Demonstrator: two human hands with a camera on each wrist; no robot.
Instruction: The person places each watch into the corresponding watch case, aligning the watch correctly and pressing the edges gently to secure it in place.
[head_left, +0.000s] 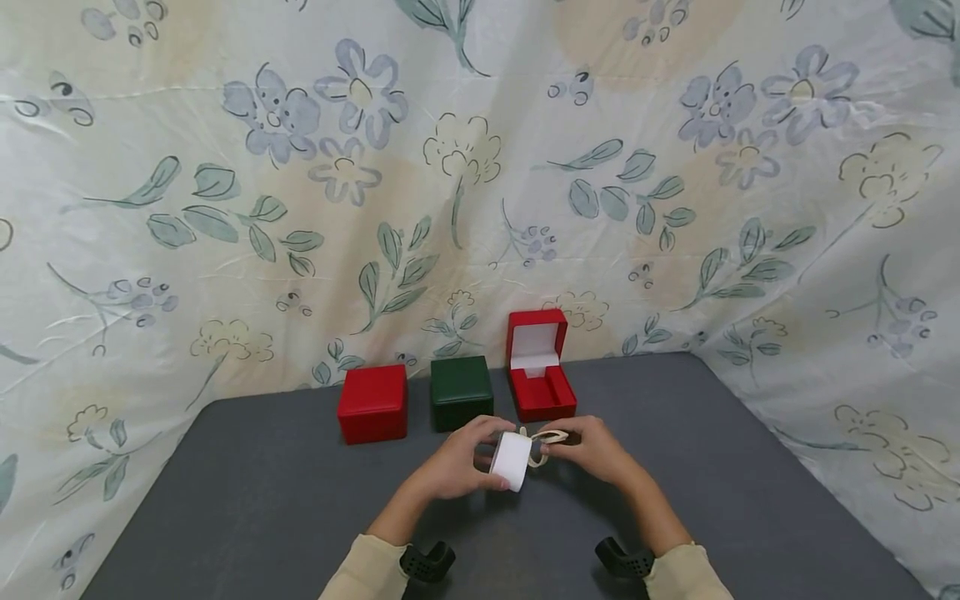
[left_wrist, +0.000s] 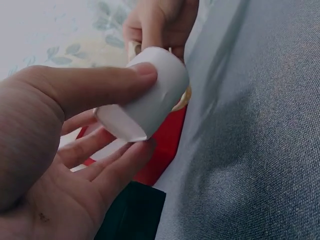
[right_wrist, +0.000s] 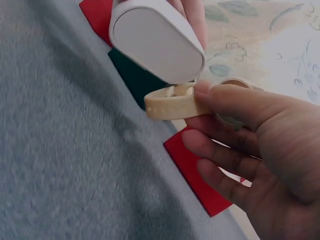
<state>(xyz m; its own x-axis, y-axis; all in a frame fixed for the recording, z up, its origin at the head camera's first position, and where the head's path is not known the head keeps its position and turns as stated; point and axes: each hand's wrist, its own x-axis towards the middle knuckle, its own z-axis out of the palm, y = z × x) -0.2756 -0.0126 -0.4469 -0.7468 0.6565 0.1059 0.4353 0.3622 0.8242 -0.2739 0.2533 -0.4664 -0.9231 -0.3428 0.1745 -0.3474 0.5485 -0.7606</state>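
My left hand point(head_left: 459, 467) grips a white oval watch cushion point(head_left: 512, 461) between thumb and fingers. In the left wrist view the thumb lies along the cushion's side, and its near end looks hollow. A cream-strapped watch point(right_wrist: 172, 107) is pinched by the thumb and fingers of my right hand point(head_left: 592, 450). Its strap curves in a loop just beside the cushion's flat end; whether they touch I cannot tell. Part of the round watch case shows behind the right thumb in the right wrist view. Both hands are above the grey table, in front of the boxes.
Along the back of the grey table point(head_left: 300, 500) stand a closed red box point(head_left: 372, 404), a closed green box point(head_left: 461, 393) and an open red box point(head_left: 542, 400) with its lid raised, white inside. A floral cloth point(head_left: 480, 208) hangs behind. Each wrist wears a black band.
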